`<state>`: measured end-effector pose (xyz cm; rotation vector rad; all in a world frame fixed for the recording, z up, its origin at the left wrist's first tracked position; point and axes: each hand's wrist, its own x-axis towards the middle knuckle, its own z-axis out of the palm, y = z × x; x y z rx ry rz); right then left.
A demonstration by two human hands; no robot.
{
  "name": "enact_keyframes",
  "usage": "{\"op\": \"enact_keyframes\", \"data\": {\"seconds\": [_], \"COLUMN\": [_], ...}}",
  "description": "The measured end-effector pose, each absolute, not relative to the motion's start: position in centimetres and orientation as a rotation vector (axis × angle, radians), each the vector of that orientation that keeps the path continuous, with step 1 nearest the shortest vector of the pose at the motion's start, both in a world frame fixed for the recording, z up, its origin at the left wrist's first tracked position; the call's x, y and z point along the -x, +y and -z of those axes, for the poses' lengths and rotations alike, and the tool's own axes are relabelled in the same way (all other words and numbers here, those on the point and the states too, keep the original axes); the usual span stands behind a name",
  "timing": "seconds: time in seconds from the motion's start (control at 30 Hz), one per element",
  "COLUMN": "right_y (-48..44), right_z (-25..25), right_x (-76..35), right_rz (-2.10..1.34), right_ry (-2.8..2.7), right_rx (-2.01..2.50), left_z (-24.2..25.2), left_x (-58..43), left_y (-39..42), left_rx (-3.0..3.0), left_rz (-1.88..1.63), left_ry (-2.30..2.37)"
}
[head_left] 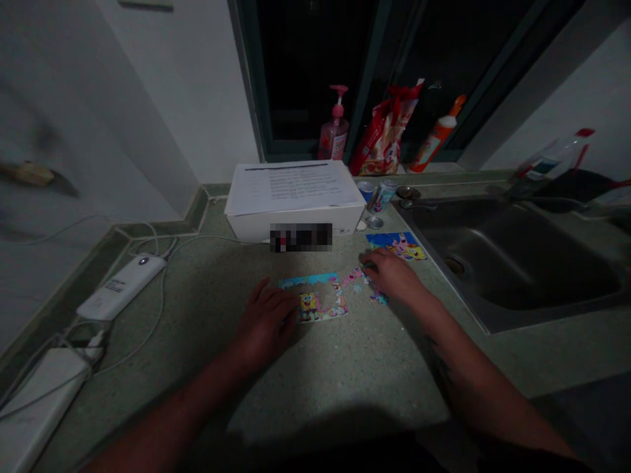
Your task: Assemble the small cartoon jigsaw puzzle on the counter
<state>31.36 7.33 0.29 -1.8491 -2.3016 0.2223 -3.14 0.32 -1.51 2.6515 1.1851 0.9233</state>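
A partly assembled jigsaw puzzle (308,280) with a cartoon picture lies on the counter, a gap showing in its middle. My left hand (270,315) rests at its left edge, fingers stretched out and holding nothing. To the right, my right hand (392,272) hovers over loose puzzle pieces (352,277), its fingertips drawn together on what looks like one small piece, mostly hidden. More loose pieces (378,298) lie below that hand. Just behind it is a blue cartoon picture card (414,246), partly covered by the fingers.
A white box (251,220) with a printed sheet on top stands behind the puzzle. Cans (384,196) are beside it. The metal sink (493,263) is at right. White power banks (121,289) with cables lie left. A pump bottle (332,138) stands by the window.
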Motion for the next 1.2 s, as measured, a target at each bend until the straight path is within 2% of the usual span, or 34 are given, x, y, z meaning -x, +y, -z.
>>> {"op": "enact_keyframes", "data": {"seconds": [0.3,0.67,1.2], "right_y": [6.7,1.9,0.5], "right_z": [-0.1,0.6,1.5], "right_x": [-32.0,-22.2,-19.8], "right_rz": [-0.600,-1.127,-1.282], "right_ry": [-2.007,-1.764,-1.599], "right_rx": [1.691,1.219,1.207], "left_z": [1.1,1.3,1.2], "left_x": [3.0,2.9,2.7], "left_y": [0.3,0.2,-0.2], "left_rx": [-2.622,-2.580,-2.540], "left_rz": [-0.960,-1.101,-1.174], "left_ry": [1.185,1.160,1.021]}}
